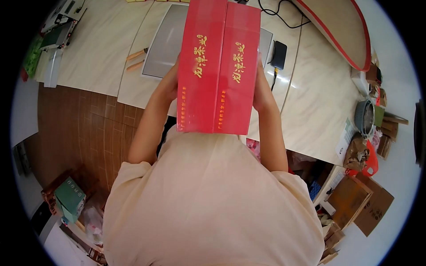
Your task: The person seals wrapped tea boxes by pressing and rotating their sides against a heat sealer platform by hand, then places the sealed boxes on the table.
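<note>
Between my two hands I hold red boxes (pixel 202 88) with gold lettering, pressed side by side along a lengthwise seam; I cannot tell whether they are two boxes or one with two panels. My left hand (pixel 172 82) grips the left side, its fingers mostly hidden behind the red. On the opposite side my right hand (pixel 262 91) holds the edge, fingers also largely hidden. Beyond the boxes, partly covered by them, lies a grey flat panel (pixel 166 42) on the pale table (pixel 102 48).
A tool with wooden handles (pixel 136 60) lies left of the panel. To the right are a black phone (pixel 278 54) with a cable and a red-rimmed tray (pixel 341 33). A grey-blue basket (pixel 364 117) stands at the right edge. Cardboard boxes (pixel 375 204) and a green box (pixel 70 198) sit lower down.
</note>
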`<state>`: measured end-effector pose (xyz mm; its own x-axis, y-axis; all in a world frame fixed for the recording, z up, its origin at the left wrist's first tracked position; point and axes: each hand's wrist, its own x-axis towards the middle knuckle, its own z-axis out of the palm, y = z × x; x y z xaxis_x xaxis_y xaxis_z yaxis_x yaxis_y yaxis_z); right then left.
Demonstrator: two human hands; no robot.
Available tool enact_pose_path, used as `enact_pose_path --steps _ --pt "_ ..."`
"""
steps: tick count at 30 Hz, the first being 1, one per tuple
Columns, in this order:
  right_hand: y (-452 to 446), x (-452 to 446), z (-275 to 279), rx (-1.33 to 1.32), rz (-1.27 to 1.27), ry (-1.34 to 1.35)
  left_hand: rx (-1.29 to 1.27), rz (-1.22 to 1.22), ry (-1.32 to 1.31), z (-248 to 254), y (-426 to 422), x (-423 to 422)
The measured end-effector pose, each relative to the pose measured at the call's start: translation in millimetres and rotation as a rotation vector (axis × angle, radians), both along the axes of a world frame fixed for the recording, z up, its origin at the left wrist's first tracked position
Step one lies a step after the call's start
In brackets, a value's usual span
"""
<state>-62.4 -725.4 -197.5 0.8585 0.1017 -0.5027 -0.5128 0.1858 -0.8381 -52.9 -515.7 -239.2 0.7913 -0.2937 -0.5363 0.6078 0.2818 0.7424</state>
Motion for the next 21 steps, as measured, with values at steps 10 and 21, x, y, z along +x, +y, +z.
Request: enact_pose_path --steps 10,21 --pt "-43 -49 -10 0.335 0.288 -0.027 -0.278 -0.013 -0.010 -7 13 -64" --pt "-78 -66 -25 0.596 -0.206 -0.067 -0.583 -0.077 -0.078 -48 2 -44"
